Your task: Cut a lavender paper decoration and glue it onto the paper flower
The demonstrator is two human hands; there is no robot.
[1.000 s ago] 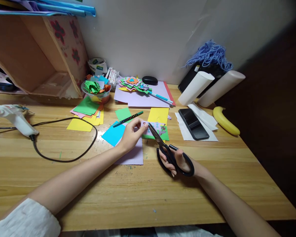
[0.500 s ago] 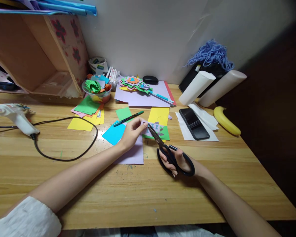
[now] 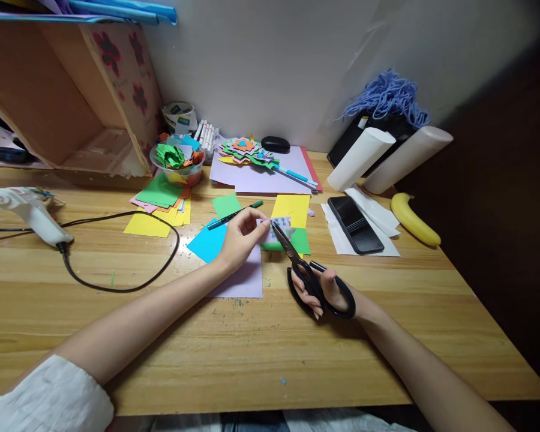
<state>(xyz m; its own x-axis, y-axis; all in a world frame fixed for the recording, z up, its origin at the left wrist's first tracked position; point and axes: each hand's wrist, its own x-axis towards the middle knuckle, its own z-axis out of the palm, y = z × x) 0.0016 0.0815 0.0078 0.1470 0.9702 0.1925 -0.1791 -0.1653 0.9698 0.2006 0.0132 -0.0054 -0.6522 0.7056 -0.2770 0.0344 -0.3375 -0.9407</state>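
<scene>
My left hand point(image 3: 240, 237) pinches a small lilac paper piece point(image 3: 282, 227) by its left edge, just above the desk. Black-handled scissors point(image 3: 306, 275) are gripped in my right hand point(image 3: 326, 291), and their blades point up-left with the tips at the lilac piece. Under the hands lie a lilac sheet point(image 3: 245, 279), a blue square point(image 3: 208, 242), a green sheet point(image 3: 298, 240) and a yellow sheet point(image 3: 291, 209). A green pen point(image 3: 234, 215) rests just beyond my left fingers.
A glue gun point(image 3: 27, 210) with a looping black cord point(image 3: 130, 282) lies left. Coloured sheets point(image 3: 159, 204), a bowl of scraps point(image 3: 177, 162), a paper flower point(image 3: 245, 150), a phone point(image 3: 355, 224), two white rolls point(image 3: 387, 159) and a banana point(image 3: 413, 219) ring the wooden desk point(image 3: 252, 354).
The lilac piece has turned slightly in my left fingers and the scissor blades have shifted a little along it. Both arms stay in nearly the same place.
</scene>
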